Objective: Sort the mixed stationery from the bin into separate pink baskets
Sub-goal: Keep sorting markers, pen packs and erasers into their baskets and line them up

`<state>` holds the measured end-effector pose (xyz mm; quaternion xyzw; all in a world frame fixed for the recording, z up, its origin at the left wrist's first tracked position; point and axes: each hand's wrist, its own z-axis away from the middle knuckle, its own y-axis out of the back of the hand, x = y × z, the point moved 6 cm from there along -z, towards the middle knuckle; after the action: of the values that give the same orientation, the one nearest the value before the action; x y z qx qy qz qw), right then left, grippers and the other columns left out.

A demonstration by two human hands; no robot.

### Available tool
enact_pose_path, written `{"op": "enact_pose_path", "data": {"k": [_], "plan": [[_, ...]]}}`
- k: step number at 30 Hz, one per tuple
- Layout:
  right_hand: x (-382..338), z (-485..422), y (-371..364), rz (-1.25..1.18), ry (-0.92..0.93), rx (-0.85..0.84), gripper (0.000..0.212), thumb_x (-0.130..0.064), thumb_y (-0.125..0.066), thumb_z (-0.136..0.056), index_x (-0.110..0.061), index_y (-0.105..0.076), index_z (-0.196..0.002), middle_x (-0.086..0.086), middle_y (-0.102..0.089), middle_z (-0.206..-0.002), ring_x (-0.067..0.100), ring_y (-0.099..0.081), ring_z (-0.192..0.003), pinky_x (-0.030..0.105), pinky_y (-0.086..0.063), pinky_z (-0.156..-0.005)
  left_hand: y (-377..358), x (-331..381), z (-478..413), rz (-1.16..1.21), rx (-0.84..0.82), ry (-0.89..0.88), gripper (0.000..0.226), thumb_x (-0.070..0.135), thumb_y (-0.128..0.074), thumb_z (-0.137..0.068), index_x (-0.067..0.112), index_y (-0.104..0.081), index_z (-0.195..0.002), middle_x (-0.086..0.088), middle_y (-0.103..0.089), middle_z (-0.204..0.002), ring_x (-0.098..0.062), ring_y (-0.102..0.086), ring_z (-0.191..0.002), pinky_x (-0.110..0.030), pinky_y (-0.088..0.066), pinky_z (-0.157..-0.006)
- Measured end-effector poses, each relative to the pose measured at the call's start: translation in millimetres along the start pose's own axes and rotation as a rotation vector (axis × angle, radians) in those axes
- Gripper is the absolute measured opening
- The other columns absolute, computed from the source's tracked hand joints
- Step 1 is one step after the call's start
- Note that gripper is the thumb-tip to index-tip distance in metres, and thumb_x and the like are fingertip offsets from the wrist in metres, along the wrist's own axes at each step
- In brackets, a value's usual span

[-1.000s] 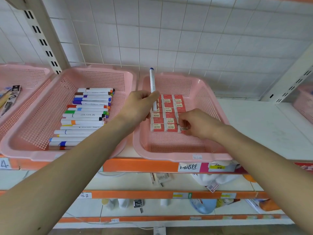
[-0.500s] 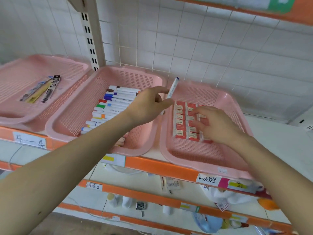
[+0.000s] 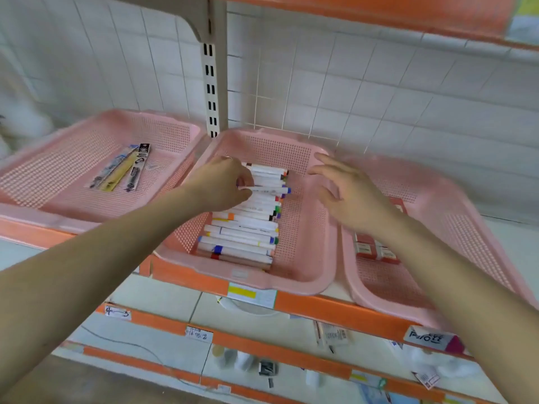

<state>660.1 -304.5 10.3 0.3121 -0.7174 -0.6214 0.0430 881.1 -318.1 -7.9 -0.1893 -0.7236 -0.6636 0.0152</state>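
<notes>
While our left hand (image 3: pixel 224 185) pinches a blue-capped marker (image 3: pixel 272 189) at the marker row (image 3: pixel 245 228) in the middle basket (image 3: pixel 303 243), our right hand (image 3: pixel 347 193) hovers open; next we should lay the marker flat.

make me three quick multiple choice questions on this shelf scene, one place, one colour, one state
1. Where is the marker that the left hand grips?
A. over the left basket
B. over the middle basket
C. over the right basket
2. What colour is the shelf edge?
A. orange
B. green
C. black
3. How is the right hand?
A. gripping a marker
B. pinching a box
C. open, holding nothing
Key: 1 B, it is at the row of markers there; 2 A, the strip under that basket is orange; 3 C, spread fingers hold nothing.
</notes>
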Motion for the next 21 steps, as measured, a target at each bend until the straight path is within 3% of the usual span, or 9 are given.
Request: {"op": "enact_pose_path", "data": {"k": [5, 9, 11, 15, 18, 21], "plan": [[-16.3, -15.6, -23.0, 0.04, -0.041, -0.047, 0.04, -0.025, -0.055, -0.097, -0.021, -0.054, -0.137, 0.005, -0.032, -0.158, 0.024, -0.03, -0.146, 0.045, -0.028, -0.118, -9.6, -20.5, -16.3, -0.144, -0.068, -0.061, 0.023, 0.03, -0.066, -0.091, 0.028, -0.07, -0.114, 0.005, -0.063, -0.114, -0.018, -0.056, -0.11, -0.038, -0.046, -0.096], [-20.7, -23.6, -25.0, 0.075, -0.106, 0.018, 0.036, -0.028, -0.048, -0.099, -0.021, -0.056, -0.133, 0.005, -0.044, -0.151, 0.025, -0.038, -0.141, 0.05, -0.036, -0.109, -17.3, -24.1, -30.1, -0.249, -0.143, -0.145, 0.024, 0.032, -0.069, -0.09, 0.032, -0.068, -0.114, 0.011, -0.061, -0.104, -0.016, -0.056, -0.104, -0.033, -0.039, -0.087], [-21.2, -25.1, -24.2, 0.074, -0.15, 0.044, 0.038, -0.035, -0.045, -0.098, -0.024, -0.056, -0.133, 0.004, -0.043, -0.152, 0.022, -0.036, -0.143, 0.053, -0.034, -0.11, -21.6, -24.7, -35.2, -0.255, -0.169, -0.175, 0.025, 0.031, -0.069, -0.091, 0.032, -0.063, -0.115, 0.01, -0.059, -0.101, -0.017, -0.057, -0.102, -0.035, -0.04, -0.087], [-20.6, -20.3, -23.5, 0.084, -0.233, 0.107, 0.038, -0.033, -0.045, -0.1, -0.025, -0.056, -0.136, 0.002, -0.035, -0.157, 0.024, -0.026, -0.147, 0.058, -0.026, -0.114, -27.8, -26.3, -41.9, -0.287, -0.164, -0.208, 0.013, 0.03, -0.063, -0.093, 0.032, -0.05, -0.092, 0.006, -0.055, -0.099, -0.022, -0.056, -0.097, -0.036, -0.041, -0.09], [-21.1, -15.0, -26.2, 0.111, -0.309, 0.095, 0.04, -0.031, -0.044, -0.103, -0.026, -0.051, -0.142, -0.001, -0.025, -0.162, 0.025, -0.015, -0.15, 0.059, -0.017, -0.116, -29.0, -25.6, -44.1, -0.323, -0.162, -0.22, 0.006, 0.03, -0.06, -0.095, 0.029, -0.057, -0.1, 0.006, -0.052, -0.103, -0.02, -0.052, -0.102, -0.036, -0.039, -0.093], [-20.5, -12.1, -29.9, 0.123, -0.341, 0.053, 0.043, -0.034, -0.04, -0.104, -0.029, -0.045, -0.146, -0.001, -0.017, -0.164, 0.027, -0.007, -0.151, 0.06, -0.013, -0.117, -27.0, -23.0, -43.6, -0.304, -0.141, -0.233, 0.016, 0.03, -0.055, -0.098, 0.026, -0.061, -0.112, 0.004, -0.058, -0.113, -0.02, -0.055, -0.108, -0.036, -0.041, -0.092]]}}
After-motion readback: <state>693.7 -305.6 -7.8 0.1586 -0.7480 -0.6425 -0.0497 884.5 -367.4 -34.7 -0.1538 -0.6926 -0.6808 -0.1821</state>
